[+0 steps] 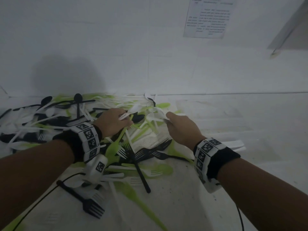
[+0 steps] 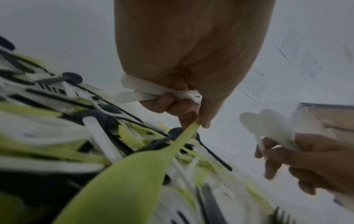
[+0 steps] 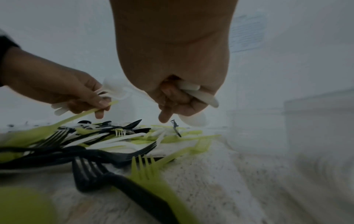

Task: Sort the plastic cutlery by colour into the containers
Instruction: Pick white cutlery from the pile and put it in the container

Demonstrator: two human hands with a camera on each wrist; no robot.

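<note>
My left hand (image 1: 113, 122) grips white pieces and pinches a green spoon (image 2: 134, 171) whose bowl trails toward me, while my right hand (image 1: 181, 129), clutching white spoons (image 2: 268, 125), is nearer the containers (image 3: 306, 121).

Right hand (image 3: 178, 97) clutches white spoons (image 3: 199, 94); left hand (image 3: 76, 92) pinches green spoon (image 3: 63, 121).

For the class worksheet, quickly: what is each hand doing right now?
Left hand: holds white cutlery, pinches a green spoon.
Right hand: closed round white spoons.
</note>
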